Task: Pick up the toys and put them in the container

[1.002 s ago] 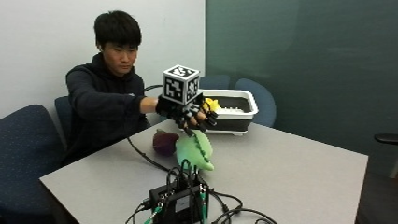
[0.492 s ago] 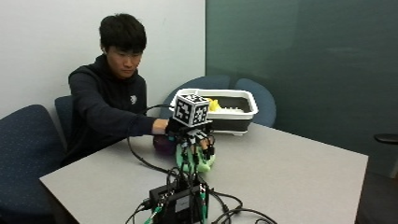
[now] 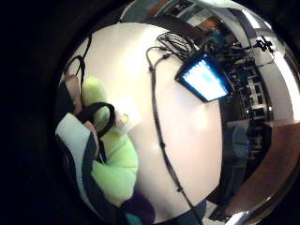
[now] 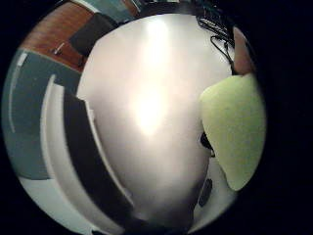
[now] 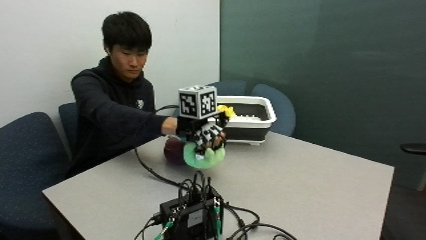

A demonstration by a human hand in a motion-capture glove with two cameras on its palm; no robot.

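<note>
My gloved right hand (image 5: 203, 132) grips a light green plush toy (image 5: 204, 156) and holds it just above the grey table (image 5: 313, 185). The toy sits against my palm in the little finger side view, where the green plush toy (image 3: 112, 159) fills the space under the fingers. It also shows in the thumb side view as the green plush toy (image 4: 234, 127). A dark purple toy (image 5: 174, 149) lies on the table just behind the hand. The white container (image 5: 251, 122) stands at the table's far edge with a yellow toy (image 5: 229, 111) inside.
A black electronics box (image 5: 190, 217) with a tangle of cables (image 5: 246, 230) sits at the near edge of the table, and one cable (image 5: 150, 170) runs from it towards the person. Blue chairs (image 5: 26, 160) stand around the table.
My hand came down onto the green toy, closed round it and has raised it a little off the table.
</note>
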